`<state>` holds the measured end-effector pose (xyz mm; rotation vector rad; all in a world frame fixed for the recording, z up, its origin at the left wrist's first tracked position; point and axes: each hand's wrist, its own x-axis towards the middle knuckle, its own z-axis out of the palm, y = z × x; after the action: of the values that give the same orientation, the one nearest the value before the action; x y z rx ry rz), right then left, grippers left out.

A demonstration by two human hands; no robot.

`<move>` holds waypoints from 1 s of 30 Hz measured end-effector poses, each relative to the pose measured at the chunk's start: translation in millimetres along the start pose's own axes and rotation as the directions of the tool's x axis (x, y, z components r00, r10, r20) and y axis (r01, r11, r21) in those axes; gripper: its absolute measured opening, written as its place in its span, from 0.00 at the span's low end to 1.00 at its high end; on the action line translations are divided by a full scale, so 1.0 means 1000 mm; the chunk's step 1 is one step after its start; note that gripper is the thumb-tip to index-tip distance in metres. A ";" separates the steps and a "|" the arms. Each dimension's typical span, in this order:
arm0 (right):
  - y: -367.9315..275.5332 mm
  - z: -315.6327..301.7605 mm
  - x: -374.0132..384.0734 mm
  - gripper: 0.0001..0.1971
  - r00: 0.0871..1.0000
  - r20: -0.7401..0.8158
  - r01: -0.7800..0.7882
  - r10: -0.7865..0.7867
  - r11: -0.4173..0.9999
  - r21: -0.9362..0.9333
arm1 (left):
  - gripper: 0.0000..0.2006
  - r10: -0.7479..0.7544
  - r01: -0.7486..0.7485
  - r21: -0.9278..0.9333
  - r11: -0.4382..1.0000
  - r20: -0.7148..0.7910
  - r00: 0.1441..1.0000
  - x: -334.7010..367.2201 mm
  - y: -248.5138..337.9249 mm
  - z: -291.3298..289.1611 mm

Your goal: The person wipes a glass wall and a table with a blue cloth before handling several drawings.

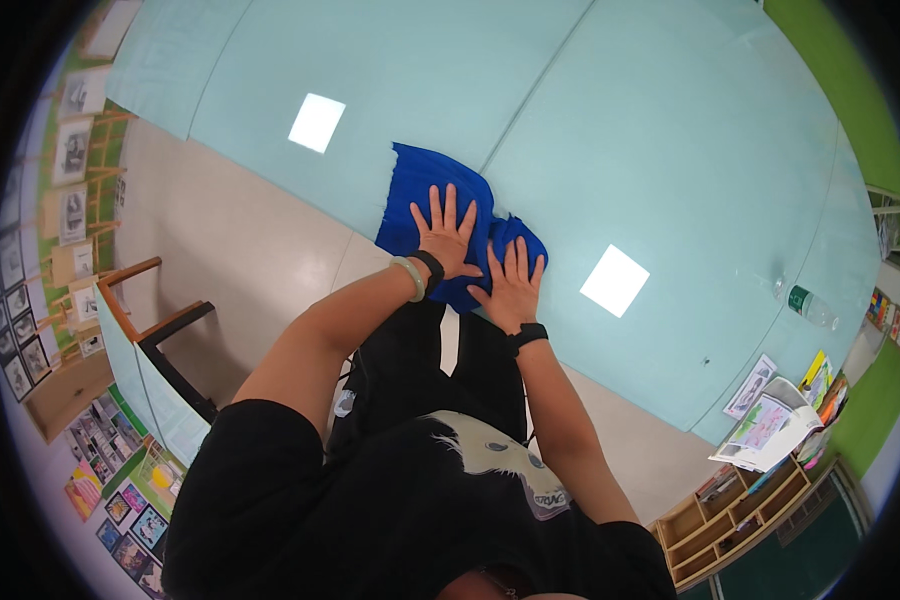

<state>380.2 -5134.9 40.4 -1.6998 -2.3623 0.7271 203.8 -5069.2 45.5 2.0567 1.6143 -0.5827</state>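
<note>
A bright blue cloth (417, 172) lies at the near edge of a pale blue-green glossy table (670, 130). Its left part is spread fairly flat, while the right part is bunched and folded. My left hand (446, 236) presses on the middle of the cloth, palm down, fingers spread. Just to its right, my right hand (513, 288) rests on the bunched part with its fingers also stretched out. Both wrists wear dark bands, and a pale bangle (411, 278) circles the left one too. Some of the cloth is hidden under my hands.
A plastic bottle (813, 307) with a green label lies on the table's right side. Papers and an open magazine (767, 428) sit at the right corner, near a wooden compartment shelf (740, 520). A wooden-framed chair (160, 325) stands at left. Seams cross the tabletop.
</note>
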 end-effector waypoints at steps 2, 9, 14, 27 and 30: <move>0.014 -0.008 -0.010 0.45 1.000 0.001 -0.029 0.029 1.000 0.000 | 0.67 0.043 -0.043 0.003 0.999 -0.007 0.999 0.007 0.016 -0.002; 0.044 -0.029 -0.014 0.53 0.965 0.022 -0.258 0.260 0.963 -0.081 | 0.65 0.246 -0.247 -0.023 0.969 -0.045 0.968 0.055 0.065 -0.030; 0.042 -0.067 0.029 0.60 0.888 0.172 -0.402 0.425 0.902 -0.155 | 0.64 0.363 -0.363 0.025 0.932 -0.051 0.930 0.100 0.078 -0.055; 0.107 -0.109 0.166 0.73 0.732 0.332 -0.479 0.595 0.796 -0.372 | 0.57 0.428 -0.421 0.080 0.904 -0.108 0.897 0.227 0.096 -0.140; 0.118 -0.115 0.197 0.74 0.707 0.338 -0.508 0.622 0.778 -0.368 | 0.57 0.433 -0.424 0.099 0.900 -0.105 0.895 0.254 0.093 -0.158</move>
<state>455.8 -4890.3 54.6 -2.7075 -2.2410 1.0370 358.1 -4796.5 33.0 2.4459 1.1493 -0.3630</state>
